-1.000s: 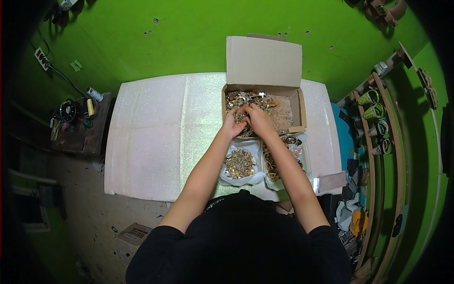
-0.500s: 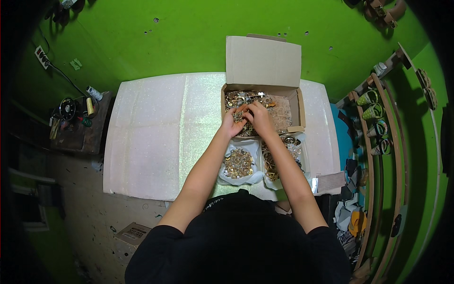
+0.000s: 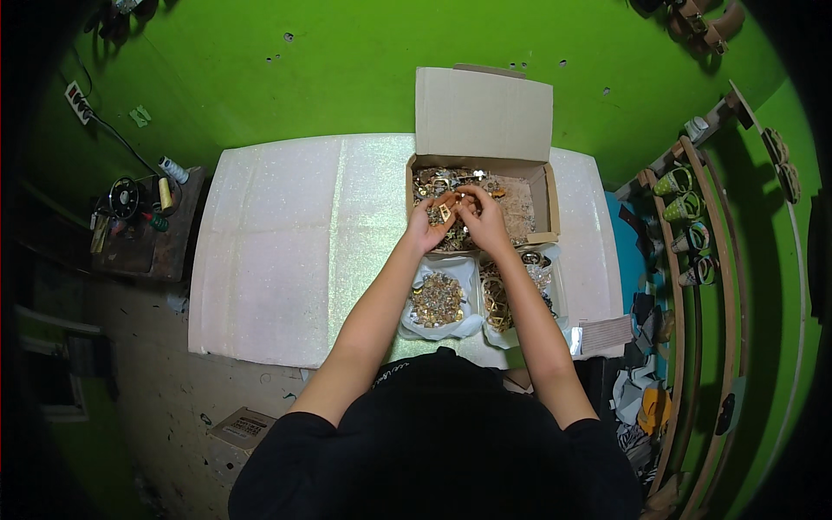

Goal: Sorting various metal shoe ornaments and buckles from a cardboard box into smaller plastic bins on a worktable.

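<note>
Over an open cardboard box (image 3: 542, 208), both hands are close together above a heap of small gold and silver metal pieces (image 3: 442, 178). My left hand (image 3: 425, 229) is palm up and cupped, and a small gold-coloured metal piece (image 3: 445, 211), buckle-like in outline, lies at its fingers. Beside it, my right hand (image 3: 487, 223) has its fingers bent in a pinch near the left fingertips; what they hold is too small to name. Nearer to me sit a white plastic-lined container (image 3: 416, 328) of small shiny bits (image 3: 436, 299) and a second container (image 3: 555, 299) with buckles and clear pieces, partly behind my right forearm.
The table has a shimmering white cover (image 3: 269, 243). The box's raised lid (image 3: 484, 111) stands against the green wall. A brown card (image 3: 605, 333) lies at the right front corner. On the right is a wooden rack (image 3: 711, 286) with sandals; a small side table (image 3: 139, 243) holds thread spools at left.
The gold-coloured piece now shows plainly in my left hand. My right hand has shifted slightly, its fingers a little more drawn back from the left palm.
</note>
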Motion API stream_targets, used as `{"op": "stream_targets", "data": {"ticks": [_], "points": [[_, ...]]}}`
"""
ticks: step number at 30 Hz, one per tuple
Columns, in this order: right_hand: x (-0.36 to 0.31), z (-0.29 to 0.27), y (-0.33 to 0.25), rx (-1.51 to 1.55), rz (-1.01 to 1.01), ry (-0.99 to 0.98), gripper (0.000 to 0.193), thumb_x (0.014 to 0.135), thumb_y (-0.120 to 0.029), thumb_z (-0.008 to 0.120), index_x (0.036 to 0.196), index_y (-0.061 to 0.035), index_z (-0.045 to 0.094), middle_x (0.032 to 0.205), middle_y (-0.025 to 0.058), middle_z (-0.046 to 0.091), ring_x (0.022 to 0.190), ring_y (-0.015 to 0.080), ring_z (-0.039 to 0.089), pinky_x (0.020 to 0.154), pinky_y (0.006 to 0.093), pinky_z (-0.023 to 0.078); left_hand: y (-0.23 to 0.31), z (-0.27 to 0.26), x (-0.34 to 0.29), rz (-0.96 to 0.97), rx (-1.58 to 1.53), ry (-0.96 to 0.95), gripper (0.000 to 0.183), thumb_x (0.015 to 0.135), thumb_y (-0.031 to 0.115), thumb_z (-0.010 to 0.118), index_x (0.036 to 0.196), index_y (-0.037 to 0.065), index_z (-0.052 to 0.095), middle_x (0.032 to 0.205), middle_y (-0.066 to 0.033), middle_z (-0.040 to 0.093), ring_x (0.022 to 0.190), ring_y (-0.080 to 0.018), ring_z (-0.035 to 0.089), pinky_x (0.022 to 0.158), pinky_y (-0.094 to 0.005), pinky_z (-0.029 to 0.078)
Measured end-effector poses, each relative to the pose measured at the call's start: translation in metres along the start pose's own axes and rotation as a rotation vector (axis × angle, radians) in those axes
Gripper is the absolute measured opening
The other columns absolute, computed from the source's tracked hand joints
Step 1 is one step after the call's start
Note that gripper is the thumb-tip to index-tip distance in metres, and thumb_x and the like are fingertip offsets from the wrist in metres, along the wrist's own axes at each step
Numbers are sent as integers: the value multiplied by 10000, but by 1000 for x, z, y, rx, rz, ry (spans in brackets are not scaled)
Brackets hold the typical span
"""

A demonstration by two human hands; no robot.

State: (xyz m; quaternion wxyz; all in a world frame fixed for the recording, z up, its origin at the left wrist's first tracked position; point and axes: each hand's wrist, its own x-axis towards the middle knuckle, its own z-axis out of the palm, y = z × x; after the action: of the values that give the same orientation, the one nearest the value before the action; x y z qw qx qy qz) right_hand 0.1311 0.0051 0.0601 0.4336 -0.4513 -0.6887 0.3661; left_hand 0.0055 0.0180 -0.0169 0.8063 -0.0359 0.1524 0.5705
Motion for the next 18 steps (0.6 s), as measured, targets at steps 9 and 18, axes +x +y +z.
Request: {"op": "stream_targets", "data": {"ticks": [9,18], "points": [[-36,-18,12,9,56,-74,133,700,-78,582,798,8,603,692,70,566,634,113,518,566,230,400,-2,14,-6,8,-84,23,321,859,154,251,1016,-72,418,1037,-195,475,1009,-298,462,835,-352,442],[-69,-21,-5,-38,211,-129,133,632,-72,664,729,5,615,657,53,600,567,90,540,542,219,436,-1,11,-5,11,-108,18,304,858,146,272,991,-81,423,1029,-201,476,1004,-299,463,845,-356,435]]}}
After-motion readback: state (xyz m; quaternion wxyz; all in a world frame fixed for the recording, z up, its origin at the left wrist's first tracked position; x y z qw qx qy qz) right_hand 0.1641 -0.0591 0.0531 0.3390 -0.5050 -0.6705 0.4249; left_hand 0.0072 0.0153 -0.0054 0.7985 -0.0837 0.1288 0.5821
